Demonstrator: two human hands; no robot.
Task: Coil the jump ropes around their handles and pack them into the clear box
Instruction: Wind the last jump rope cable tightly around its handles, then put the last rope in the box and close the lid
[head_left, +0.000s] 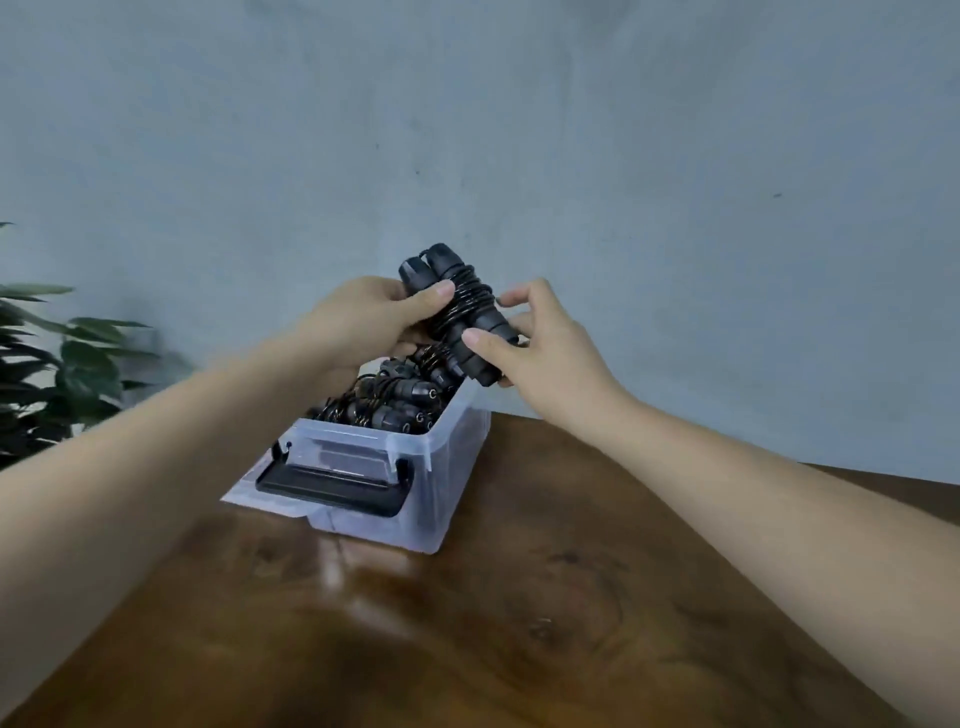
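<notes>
Holding a coiled jump rope (460, 312) in the air, both hands meet just above the far end of the clear box (457, 478), which lies toward seven o'clock of the bundle. The left hand (363, 322) wraps thumb and fingers round the upper half. The right hand (545, 358) pinches the lower end between thumb and fingers, its forefinger lifted free. Two black handles (418, 270) sit side by side, bound by wound cord (467, 293). The long axis tilts, its top toward eleven o'clock and its foot toward five. It looks light, with stiff handles and springy cord likely to unwind, so gripping across the coils seems safest. More packed ropes (395, 408) fill the box on a wooden table (519, 623). A plant (57, 364) stands at nine o'clock.
</notes>
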